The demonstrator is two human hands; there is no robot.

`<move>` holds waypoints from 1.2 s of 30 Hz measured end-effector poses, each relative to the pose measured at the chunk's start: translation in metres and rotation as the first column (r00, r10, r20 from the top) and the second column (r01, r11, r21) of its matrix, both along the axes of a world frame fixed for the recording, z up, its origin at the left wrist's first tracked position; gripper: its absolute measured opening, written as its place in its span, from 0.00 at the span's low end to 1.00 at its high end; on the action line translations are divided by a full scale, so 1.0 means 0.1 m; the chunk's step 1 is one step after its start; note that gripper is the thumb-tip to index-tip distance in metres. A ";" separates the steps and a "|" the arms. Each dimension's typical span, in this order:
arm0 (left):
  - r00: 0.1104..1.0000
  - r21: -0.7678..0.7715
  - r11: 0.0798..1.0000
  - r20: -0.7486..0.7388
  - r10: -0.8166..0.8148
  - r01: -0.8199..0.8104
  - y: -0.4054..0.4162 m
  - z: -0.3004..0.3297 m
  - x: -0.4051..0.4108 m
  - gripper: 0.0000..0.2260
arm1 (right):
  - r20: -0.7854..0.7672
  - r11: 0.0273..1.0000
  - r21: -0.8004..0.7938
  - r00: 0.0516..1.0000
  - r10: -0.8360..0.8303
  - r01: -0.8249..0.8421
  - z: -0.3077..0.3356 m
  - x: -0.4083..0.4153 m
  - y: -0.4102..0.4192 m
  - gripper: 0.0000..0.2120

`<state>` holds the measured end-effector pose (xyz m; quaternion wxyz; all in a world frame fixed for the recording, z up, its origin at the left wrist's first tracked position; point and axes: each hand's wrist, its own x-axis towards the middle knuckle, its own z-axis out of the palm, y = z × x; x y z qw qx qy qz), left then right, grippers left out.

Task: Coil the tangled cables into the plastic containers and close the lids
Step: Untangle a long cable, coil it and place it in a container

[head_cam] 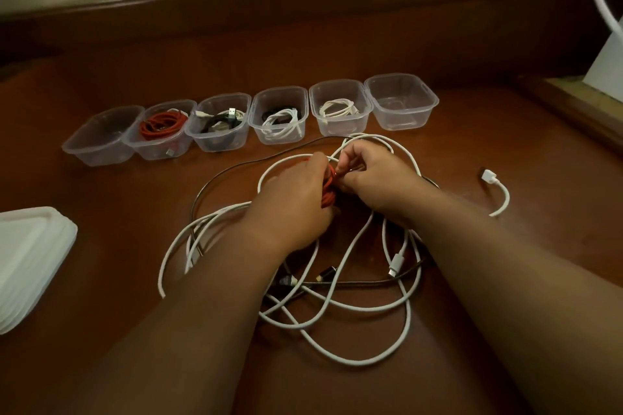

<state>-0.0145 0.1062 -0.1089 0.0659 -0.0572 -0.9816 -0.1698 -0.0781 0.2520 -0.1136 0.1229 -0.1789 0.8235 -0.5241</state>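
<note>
A red cable is bunched into a coil between my hands at the middle of the brown table. My left hand grips the coil from the left. My right hand pinches the red cable near its top. Under and around both hands lies a tangle of white cables and a thin dark cable. Several open clear containers stand in a row behind: an empty one at far left, one with a red cable, others with coiled cables, and an empty one at far right.
A stack of white lids lies at the left edge. A white cable end with a plug rests to the right. A raised wooden ledge borders the table on the right, with a white object on it.
</note>
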 end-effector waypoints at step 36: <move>0.993 0.771 0.637 0.080 -0.090 -0.005 0.14 0.73 -0.42 0.04 | 0.356 0.947 -0.320 0.926 0.122 -0.001 0.82 -0.09 0.75 0.13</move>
